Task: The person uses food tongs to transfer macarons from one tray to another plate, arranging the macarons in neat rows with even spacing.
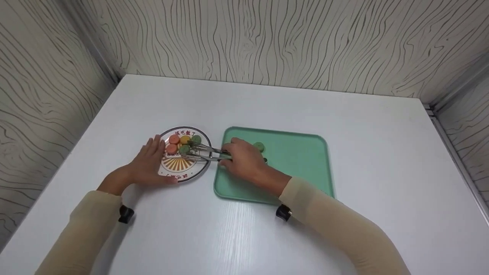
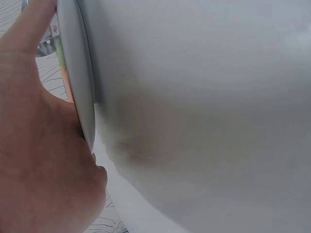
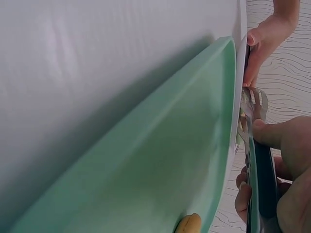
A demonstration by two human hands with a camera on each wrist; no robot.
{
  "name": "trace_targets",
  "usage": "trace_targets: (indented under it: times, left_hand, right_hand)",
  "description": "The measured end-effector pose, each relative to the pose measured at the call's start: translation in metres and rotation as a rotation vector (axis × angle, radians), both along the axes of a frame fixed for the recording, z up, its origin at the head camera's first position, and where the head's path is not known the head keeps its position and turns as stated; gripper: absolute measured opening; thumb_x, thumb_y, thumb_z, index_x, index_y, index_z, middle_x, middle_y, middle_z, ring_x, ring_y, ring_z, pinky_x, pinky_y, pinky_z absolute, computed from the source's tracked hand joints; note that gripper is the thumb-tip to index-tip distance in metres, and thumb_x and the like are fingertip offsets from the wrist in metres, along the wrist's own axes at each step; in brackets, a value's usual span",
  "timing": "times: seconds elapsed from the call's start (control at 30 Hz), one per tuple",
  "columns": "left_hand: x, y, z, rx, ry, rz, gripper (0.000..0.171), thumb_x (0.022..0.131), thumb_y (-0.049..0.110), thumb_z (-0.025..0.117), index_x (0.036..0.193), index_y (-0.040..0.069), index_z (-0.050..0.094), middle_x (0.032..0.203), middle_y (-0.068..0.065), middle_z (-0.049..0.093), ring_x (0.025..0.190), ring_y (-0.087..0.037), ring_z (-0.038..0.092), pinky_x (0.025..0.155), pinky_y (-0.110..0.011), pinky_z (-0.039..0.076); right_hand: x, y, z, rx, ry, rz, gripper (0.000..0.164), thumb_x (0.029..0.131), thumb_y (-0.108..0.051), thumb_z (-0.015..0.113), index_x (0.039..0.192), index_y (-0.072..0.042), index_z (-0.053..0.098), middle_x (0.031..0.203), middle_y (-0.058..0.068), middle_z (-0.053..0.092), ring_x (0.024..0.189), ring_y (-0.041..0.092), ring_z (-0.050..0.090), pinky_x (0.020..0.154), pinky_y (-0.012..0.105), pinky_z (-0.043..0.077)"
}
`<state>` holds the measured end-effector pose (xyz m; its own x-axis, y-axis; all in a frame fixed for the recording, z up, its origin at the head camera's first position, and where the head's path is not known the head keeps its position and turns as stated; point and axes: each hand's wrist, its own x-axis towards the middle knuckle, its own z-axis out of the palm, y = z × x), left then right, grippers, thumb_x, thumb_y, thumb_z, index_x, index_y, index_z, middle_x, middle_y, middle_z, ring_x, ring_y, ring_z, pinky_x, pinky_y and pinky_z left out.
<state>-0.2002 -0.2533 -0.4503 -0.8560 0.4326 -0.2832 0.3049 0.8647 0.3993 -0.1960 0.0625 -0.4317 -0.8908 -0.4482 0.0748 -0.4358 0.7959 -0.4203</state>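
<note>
My left hand (image 1: 147, 164) rests against the left rim of a round printed plate (image 1: 177, 173), fingers straight and thumb along its near edge. Metal tongs with green handles (image 1: 210, 154) are gripped in my right hand (image 1: 246, 160), and their slotted ends reach over the plate. Two pinkish-orange macarons (image 1: 174, 139), a yellow macaron (image 1: 185, 140) and two green macarons (image 1: 196, 139) sit grouped on the plate's far part. The tong ends lie at the green ones; whether they pinch one I cannot tell. The right wrist view shows the tongs' dark handle (image 3: 265, 179) under my thumb.
A green rectangular tray (image 1: 298, 164) lies right of the plate, under my right forearm. On it are a green macaron (image 1: 259, 146) and, in the right wrist view, a tan macaron (image 3: 188, 224). The white table (image 1: 363, 152) meets wood-grain panels behind.
</note>
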Motion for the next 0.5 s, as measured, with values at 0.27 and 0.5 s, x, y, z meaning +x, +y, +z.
trace_targets:
  times: [0.27,0.5]
  left_hand:
    - [-0.001,0.0,-0.002,-0.025,0.001,0.003,0.133,0.079,0.071,0.071,0.157,-0.013,0.003,0.165,-0.032,-0.012,0.151,-0.05,-0.012,0.121,-0.064,0.002]
    - [0.0,0.001,0.001,-0.042,-0.019,0.007,0.134,0.079,0.073,0.07,0.157,-0.012,0.002,0.165,-0.031,-0.012,0.151,-0.05,-0.013,0.121,-0.063,0.002]
  right_hand:
    - [0.008,0.007,0.003,-0.039,0.023,0.003,0.031,0.092,-0.032,0.077,0.115,-0.011,0.076,0.093,0.005,0.064,0.079,0.017,0.056,0.065,0.035,0.048]
    - [0.014,0.017,0.007,-0.046,0.014,0.01,0.029,0.092,-0.03,0.078,0.115,-0.012,0.076,0.089,0.0,0.061,0.074,0.013,0.052,0.062,0.029,0.047]
